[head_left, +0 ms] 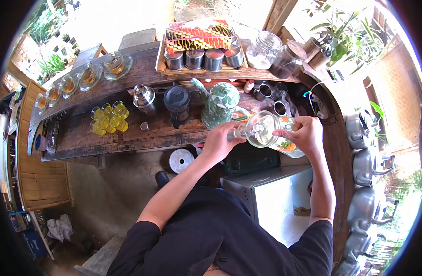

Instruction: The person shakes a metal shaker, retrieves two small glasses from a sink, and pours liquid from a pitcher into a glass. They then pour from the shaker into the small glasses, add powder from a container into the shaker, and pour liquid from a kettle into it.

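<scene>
Both my hands are raised over the counter's near edge around a clear round glass vessel (pixel 262 129). My left hand (pixel 224 141) is closed on a narrow clear glass part at the vessel's left side. My right hand (pixel 304 134) grips its right side, thumb near the rim. Just below the vessel, a clear piece with orange and green floral decoration (pixel 288 146) shows, partly covered by the right hand. Directly behind the left hand stands a green-and-white speckled enamel pot (pixel 221 103) with its lid on.
Left of the pot are a French press (pixel 177 103), a metal shaker (pixel 144 97) and several small yellow-filled glasses (pixel 110 120). Filled cups on saucers (pixel 115 64) line the raised ledge. Metal cups (pixel 213 60) and glass jars (pixel 263 48) stand behind; kettles (pixel 365 163) sit right.
</scene>
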